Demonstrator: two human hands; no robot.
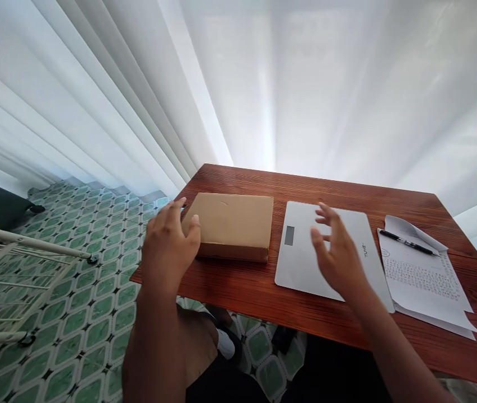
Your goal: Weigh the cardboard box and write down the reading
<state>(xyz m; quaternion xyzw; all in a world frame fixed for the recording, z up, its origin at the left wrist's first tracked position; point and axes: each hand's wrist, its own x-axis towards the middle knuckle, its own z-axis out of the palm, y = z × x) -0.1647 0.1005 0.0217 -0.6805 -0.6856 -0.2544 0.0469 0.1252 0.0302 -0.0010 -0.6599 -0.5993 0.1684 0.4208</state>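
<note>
A closed brown cardboard box [234, 221] lies flat on the reddish-brown wooden table [238, 280]. My left hand [169, 240] is at the box's left side, fingers apart; whether it touches the box I cannot tell. To the right of the box rests a flat, silver-white digital scale [305, 268] with a small grey display. Over the scale is my right hand [337, 252], its fingers spread and holding nothing. Part of the scale is hidden behind that hand and forearm.
Sheets of handwritten paper [423, 280] lie right of the scale, with a black pen [408, 243] across them. White curtains [305, 84] hang behind the table. A white wire rack [24, 240] on wheels stands on the green tiled floor [79, 302] at left.
</note>
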